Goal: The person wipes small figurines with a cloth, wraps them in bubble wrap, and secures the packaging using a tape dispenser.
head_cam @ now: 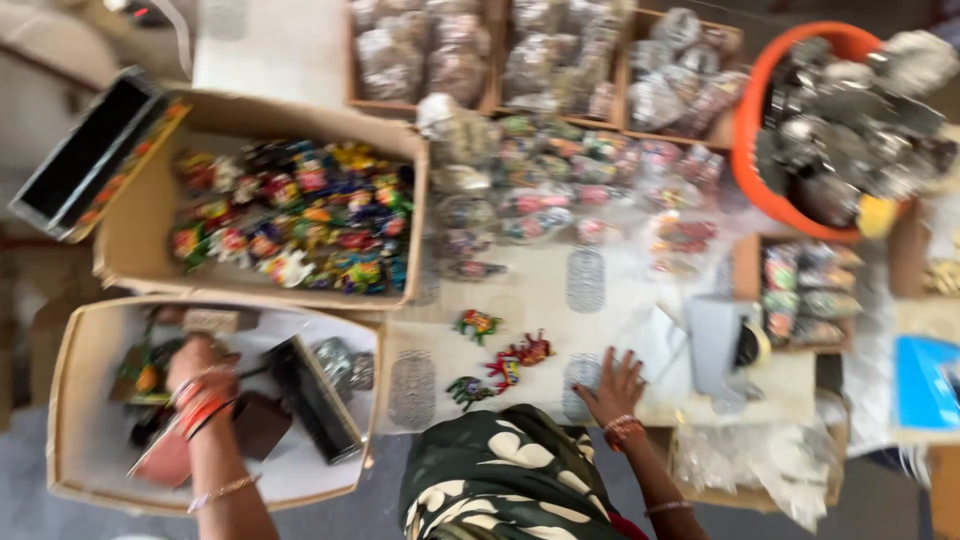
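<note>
At lower left, the left hand point(192, 362) reaches into an open cardboard box point(70, 400), grip unclear; the right hand point(612, 388) lies flat, fingers spread and empty, on the white table point(540, 290) at lower centre.

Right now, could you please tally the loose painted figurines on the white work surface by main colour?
Green figurine: 1
Red figurines: 2
Dark green figurine: 1
Total: 4, lying beside the right hand; blur makes colours approximate.

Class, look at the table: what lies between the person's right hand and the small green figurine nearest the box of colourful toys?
In the head view, a red figurine lies between the right hand and the green figurine, on the pale table. The picture is blurred, so its exact shape is unclear.
</note>
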